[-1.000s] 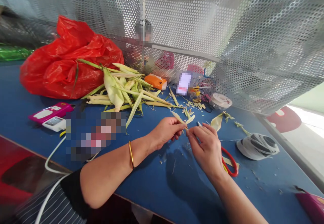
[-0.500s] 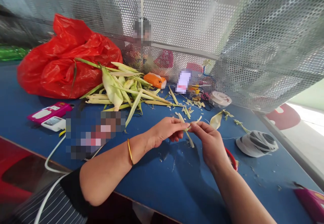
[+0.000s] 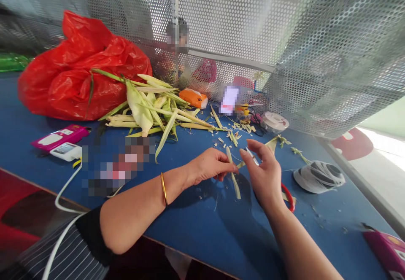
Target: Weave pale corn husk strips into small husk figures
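My left hand (image 3: 209, 166) is closed in a pinch on a pale green leaf strip (image 3: 234, 183), which runs from above my fingertips down toward the blue table (image 3: 196, 229). My right hand (image 3: 265, 176) sits just right of the strip, apart from it, with its fingers curled round red-handled scissors (image 3: 288, 197). The metal blade tip pokes out by my forefinger. A gold bangle is on my left wrist.
A pile of green leaves (image 3: 152, 107) lies at the back beside a red plastic bag (image 3: 79, 77). Leaf scraps litter the middle. A white thread spool (image 3: 318, 174), a white tape roll (image 3: 274, 122), an orange object (image 3: 193, 98) and pink and white devices (image 3: 60, 138) surround me. Perforated metal screens (image 3: 284, 39) wall the back.
My hands were joined on the strip; now the right hand has let go and drawn slightly right. The strip has swung to hang down from my left fingers.
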`<state>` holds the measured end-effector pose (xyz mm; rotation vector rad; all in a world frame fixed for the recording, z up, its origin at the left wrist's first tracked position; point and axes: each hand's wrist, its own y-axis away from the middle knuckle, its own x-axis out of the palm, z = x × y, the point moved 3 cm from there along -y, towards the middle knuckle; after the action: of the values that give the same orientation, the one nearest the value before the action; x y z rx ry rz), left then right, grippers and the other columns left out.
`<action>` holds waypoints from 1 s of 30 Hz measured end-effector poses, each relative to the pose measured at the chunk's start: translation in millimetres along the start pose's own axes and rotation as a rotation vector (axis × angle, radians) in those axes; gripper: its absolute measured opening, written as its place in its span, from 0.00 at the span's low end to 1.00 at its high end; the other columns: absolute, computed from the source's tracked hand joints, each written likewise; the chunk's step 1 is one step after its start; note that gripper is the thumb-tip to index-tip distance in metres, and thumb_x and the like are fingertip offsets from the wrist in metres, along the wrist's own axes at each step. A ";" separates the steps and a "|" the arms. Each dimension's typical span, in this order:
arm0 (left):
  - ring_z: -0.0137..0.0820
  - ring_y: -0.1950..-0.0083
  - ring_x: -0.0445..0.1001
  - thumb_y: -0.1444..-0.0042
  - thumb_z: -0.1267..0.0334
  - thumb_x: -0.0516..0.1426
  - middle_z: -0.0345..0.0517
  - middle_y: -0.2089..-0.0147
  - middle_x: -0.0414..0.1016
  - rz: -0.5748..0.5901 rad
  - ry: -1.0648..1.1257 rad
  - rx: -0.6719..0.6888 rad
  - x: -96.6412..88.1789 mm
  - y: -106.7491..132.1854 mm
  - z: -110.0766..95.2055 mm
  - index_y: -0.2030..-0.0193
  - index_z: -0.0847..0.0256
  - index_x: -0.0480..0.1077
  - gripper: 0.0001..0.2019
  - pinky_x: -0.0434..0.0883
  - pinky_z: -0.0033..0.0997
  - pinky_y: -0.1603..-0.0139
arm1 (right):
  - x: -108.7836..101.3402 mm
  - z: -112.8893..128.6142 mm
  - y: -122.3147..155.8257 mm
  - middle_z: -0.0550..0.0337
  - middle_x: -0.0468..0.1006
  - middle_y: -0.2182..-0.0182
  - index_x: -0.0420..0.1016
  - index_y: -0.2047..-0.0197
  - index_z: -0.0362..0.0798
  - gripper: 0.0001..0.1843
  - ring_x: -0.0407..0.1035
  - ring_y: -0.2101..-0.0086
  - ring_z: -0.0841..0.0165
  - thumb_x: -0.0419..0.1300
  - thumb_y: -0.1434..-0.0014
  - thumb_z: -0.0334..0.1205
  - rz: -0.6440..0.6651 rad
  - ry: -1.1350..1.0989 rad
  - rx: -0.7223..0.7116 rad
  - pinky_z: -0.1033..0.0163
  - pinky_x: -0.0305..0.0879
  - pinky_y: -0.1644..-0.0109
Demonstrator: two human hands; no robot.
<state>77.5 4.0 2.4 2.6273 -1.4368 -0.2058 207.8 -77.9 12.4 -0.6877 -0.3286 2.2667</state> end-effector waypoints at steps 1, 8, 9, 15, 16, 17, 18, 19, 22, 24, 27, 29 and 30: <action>0.24 0.80 0.62 0.53 0.58 0.62 0.36 0.83 0.64 0.006 -0.011 0.004 1.2 -0.1 0.9 0.78 0.62 0.74 0.10 0.61 0.27 0.75 | -0.5 2.8 -0.9 0.53 0.79 0.59 0.80 0.59 0.50 0.15 0.70 0.56 0.59 0.64 0.47 0.50 0.035 0.030 -0.043 0.54 0.63 0.52; 0.24 0.80 0.62 0.51 0.61 0.59 0.36 0.83 0.64 0.026 -0.014 0.047 7.2 1.5 -1.1 0.81 0.60 0.70 0.11 0.61 0.27 0.73 | 7.2 3.5 5.0 0.61 0.76 0.76 0.77 0.74 0.49 0.15 0.66 0.72 0.67 0.64 0.49 0.52 0.260 -0.059 0.175 0.61 0.59 0.66; 0.24 0.79 0.63 0.51 0.61 0.59 0.36 0.83 0.64 0.035 -0.016 0.047 7.5 2.4 -2.7 0.81 0.60 0.70 0.11 0.61 0.28 0.73 | 7.2 3.0 5.9 0.62 0.75 0.77 0.76 0.75 0.48 0.15 0.65 0.73 0.68 0.65 0.50 0.51 0.230 -0.071 0.183 0.62 0.58 0.67; 0.24 0.78 0.62 0.52 0.63 0.61 0.35 0.84 0.65 0.082 -0.025 0.009 7.6 3.9 -2.6 0.80 0.61 0.73 0.09 0.61 0.28 0.71 | 10.4 0.1 9.7 0.62 0.76 0.75 0.76 0.77 0.49 0.11 0.68 0.71 0.67 0.65 0.49 0.46 0.119 -0.104 0.102 0.61 0.61 0.64; 0.24 0.78 0.62 0.52 0.63 0.61 0.36 0.83 0.65 0.090 -0.014 0.006 7.9 3.5 -1.4 0.81 0.61 0.72 0.10 0.61 0.28 0.71 | 10.8 -0.2 9.6 0.62 0.77 0.74 0.76 0.77 0.49 0.10 0.69 0.70 0.67 0.65 0.49 0.45 0.115 -0.106 0.086 0.61 0.62 0.63; 0.23 0.78 0.62 0.52 0.62 0.62 0.36 0.83 0.65 0.093 0.004 0.007 8.0 2.9 -0.4 0.81 0.62 0.72 0.11 0.61 0.28 0.70 | 10.6 -0.4 9.0 0.61 0.77 0.74 0.77 0.76 0.49 0.10 0.70 0.69 0.66 0.65 0.48 0.45 0.112 -0.106 0.072 0.61 0.63 0.62; 0.23 0.77 0.63 0.52 0.61 0.63 0.36 0.83 0.65 0.091 0.028 0.009 7.8 2.4 0.1 0.81 0.62 0.72 0.11 0.60 0.28 0.70 | 9.6 -0.2 7.9 0.60 0.79 0.71 0.78 0.74 0.50 0.10 0.71 0.67 0.65 0.64 0.47 0.46 0.105 -0.098 0.054 0.60 0.64 0.60; 0.23 0.77 0.63 0.52 0.59 0.64 0.36 0.82 0.66 0.078 0.059 0.011 7.1 1.8 0.2 0.80 0.62 0.73 0.12 0.60 0.28 0.70 | 7.5 0.5 6.3 0.59 0.80 0.68 0.80 0.70 0.50 0.10 0.72 0.64 0.63 0.63 0.45 0.46 0.087 -0.082 0.030 0.59 0.65 0.57; 0.23 0.76 0.65 0.48 0.51 0.62 0.39 0.77 0.70 -0.006 0.183 -0.017 1.9 0.3 -1.1 0.73 0.64 0.76 0.16 0.59 0.27 0.71 | -4.3 4.3 0.3 0.54 0.81 0.57 0.81 0.58 0.49 0.15 0.72 0.55 0.60 0.59 0.41 0.50 -0.036 0.002 -0.033 0.56 0.63 0.50; 0.23 0.75 0.66 0.44 0.49 0.59 0.41 0.74 0.72 -0.072 0.264 -0.040 -2.4 -0.5 -2.6 0.68 0.64 0.78 0.18 0.60 0.27 0.71 | -9.8 5.7 -2.5 0.55 0.81 0.60 0.80 0.59 0.48 0.19 0.72 0.57 0.60 0.57 0.39 0.53 -0.045 0.042 0.002 0.58 0.63 0.52; 0.23 0.76 0.68 0.45 0.52 0.60 0.42 0.73 0.74 -0.162 0.336 -0.030 -7.1 -2.1 -3.1 0.66 0.64 0.77 0.15 0.61 0.27 0.70 | -6.0 4.8 -2.3 0.59 0.80 0.71 0.79 0.67 0.49 0.21 0.71 0.67 0.63 0.56 0.40 0.57 0.170 0.073 0.095 0.61 0.62 0.61; 0.23 0.75 0.68 0.48 0.57 0.64 0.42 0.73 0.75 -0.199 0.362 -0.014 -7.8 -3.3 -1.1 0.67 0.65 0.77 0.11 0.62 0.27 0.69 | -0.3 3.5 0.2 0.61 0.77 0.76 0.78 0.71 0.49 0.21 0.69 0.71 0.66 0.57 0.41 0.57 0.297 0.084 0.107 0.62 0.60 0.65; 0.23 0.75 0.69 0.50 0.58 0.65 0.42 0.73 0.75 -0.213 0.379 -0.013 -7.6 -3.8 0.3 0.67 0.65 0.77 0.10 0.63 0.27 0.69 | 1.9 2.6 1.3 0.62 0.76 0.77 0.77 0.73 0.49 0.20 0.68 0.72 0.67 0.58 0.41 0.56 0.325 0.088 0.101 0.63 0.59 0.66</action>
<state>76.6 12.4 1.8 2.6208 -1.0318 0.2494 204.4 -77.5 13.3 -0.8339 -0.0611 2.5284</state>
